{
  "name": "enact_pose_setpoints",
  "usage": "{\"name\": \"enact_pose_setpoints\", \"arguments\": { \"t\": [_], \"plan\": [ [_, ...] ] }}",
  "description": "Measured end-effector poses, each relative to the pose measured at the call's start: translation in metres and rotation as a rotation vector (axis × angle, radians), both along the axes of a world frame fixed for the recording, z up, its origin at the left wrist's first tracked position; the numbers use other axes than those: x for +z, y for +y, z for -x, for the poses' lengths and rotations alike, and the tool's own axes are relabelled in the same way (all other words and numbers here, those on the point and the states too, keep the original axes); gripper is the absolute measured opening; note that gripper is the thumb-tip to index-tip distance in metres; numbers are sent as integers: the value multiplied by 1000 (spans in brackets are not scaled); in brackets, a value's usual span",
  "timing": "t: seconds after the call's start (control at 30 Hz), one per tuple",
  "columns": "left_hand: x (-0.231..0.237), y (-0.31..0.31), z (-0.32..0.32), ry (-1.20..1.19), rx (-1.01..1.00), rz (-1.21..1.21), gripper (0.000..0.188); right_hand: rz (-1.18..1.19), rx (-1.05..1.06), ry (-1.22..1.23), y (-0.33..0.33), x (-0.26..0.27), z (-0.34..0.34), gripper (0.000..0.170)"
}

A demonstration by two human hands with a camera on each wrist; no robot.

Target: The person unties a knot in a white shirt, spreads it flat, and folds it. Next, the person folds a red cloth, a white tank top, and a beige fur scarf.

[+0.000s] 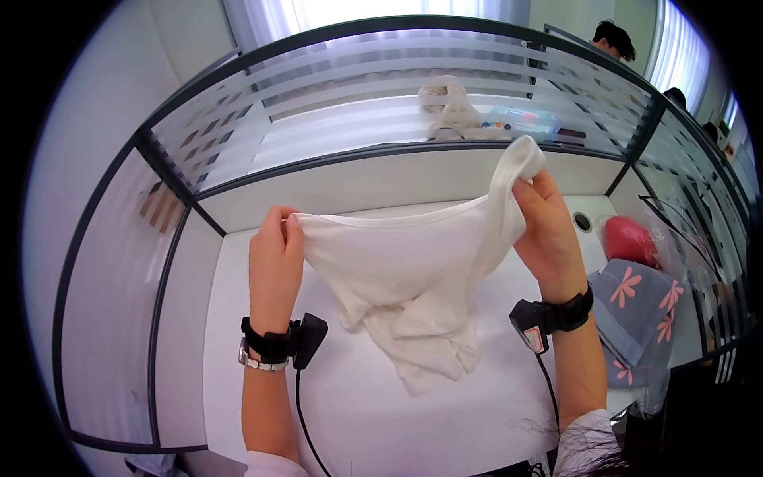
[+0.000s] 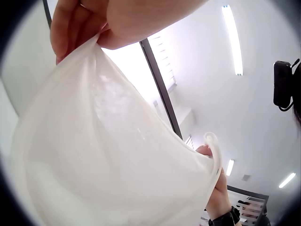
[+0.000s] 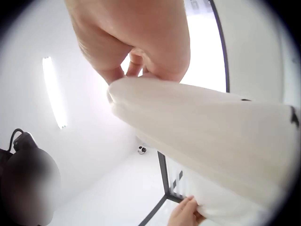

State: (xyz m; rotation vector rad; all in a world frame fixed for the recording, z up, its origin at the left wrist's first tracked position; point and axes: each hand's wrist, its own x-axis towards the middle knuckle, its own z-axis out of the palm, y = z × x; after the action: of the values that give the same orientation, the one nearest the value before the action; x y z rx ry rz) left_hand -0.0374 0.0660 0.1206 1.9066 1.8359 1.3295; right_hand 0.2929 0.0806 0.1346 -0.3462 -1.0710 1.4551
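Observation:
A soft white garment [image 1: 397, 262] hangs stretched between both hands above the white desk, its hemmed upper edge sagging slightly. At the left end, my left hand [image 1: 275, 258] pinches a corner of that edge between thumb and fingers. My right hand [image 1: 548, 234] grips the other end, where a folded band of cloth loops up above the fingers. The lower part falls in loose folds over the desktop [image 1: 381, 437]. From the left wrist view, the taut cloth [image 2: 113, 155] spreads below the pinching fingers. Part of the right fingers is hidden behind the fabric in the head view.
A low partition [image 1: 318, 179] with a striped glass top encloses the desk. At the right lie a red object [image 1: 630, 241] in clear plastic and a grey-blue cloth [image 1: 628, 310] with pink patterns. Cables run down from both wrist cameras. Another person sits beyond the partition.

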Motion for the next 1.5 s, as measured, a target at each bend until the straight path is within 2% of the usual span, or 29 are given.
{"name": "enact_pose_setpoints", "arguments": {
  "t": [0.1,0.2,0.23,0.3,0.33,0.37,0.43,0.47,0.5,0.6,0.63,0.8,0.83,1.0,1.1,1.17,1.23,1.37,1.47,1.5],
  "plan": [
    [-2,0,1,-52,-7,127,24,34,-35,-36,0,4,6,34],
    [3,-3,-1,-395,-200,308,23,34,-58,-122,3,2,0,36],
    [6,-4,-1,-394,-202,309,23,34,-60,-121,3,2,-3,36],
    [10,-4,3,-686,-344,347,20,-1,4,-80,2,5,-6,35],
    [10,-4,10,-768,-425,346,20,5,36,-33,4,3,-9,40],
    [10,-4,10,-770,-425,347,20,6,36,-35,3,3,-11,40],
    [14,-4,11,-927,-372,221,28,9,36,4,1,3,-14,44],
    [16,-6,12,-940,-368,187,39,-9,45,-6,2,2,-14,50],
    [16,-6,16,-940,-365,188,39,-7,46,-5,3,1,-13,50],
    [19,-4,25,-1146,-441,184,43,-15,-88,-213,3,2,-7,59],
    [20,-6,25,-1184,-476,184,43,-24,-82,-256,2,3,-6,53],
    [28,-12,20,-1051,-417,106,39,7,-84,-225,-1,5,1,43],
    [27,-12,23,-1051,-413,109,36,-19,-129,-285,-3,7,2,38],
    [26,-12,32,-1031,-389,54,33,-98,-21,-279,1,6,-6,27],
    [33,-15,28,-983,-304,-3,30,-152,-269,-487,1,9,-3,26],
    [27,-11,36,-990,-276,-116,33,-338,-500,-650,4,8,-3,26],
    [31,-14,37,-991,-264,-214,34,-334,-591,-709,3,9,-5,21],
    [46,-26,27,-919,-223,-325,32,-379,-579,-544,-12,27,-5,17],
    [56,-36,24,-450,-56,-294,32,-554,-876,-691,-14,33,-14,15],
    [60,-39,23,-291,13,-242,31,-437,-893,-646,-18,33,-15,15]
  ]
}}
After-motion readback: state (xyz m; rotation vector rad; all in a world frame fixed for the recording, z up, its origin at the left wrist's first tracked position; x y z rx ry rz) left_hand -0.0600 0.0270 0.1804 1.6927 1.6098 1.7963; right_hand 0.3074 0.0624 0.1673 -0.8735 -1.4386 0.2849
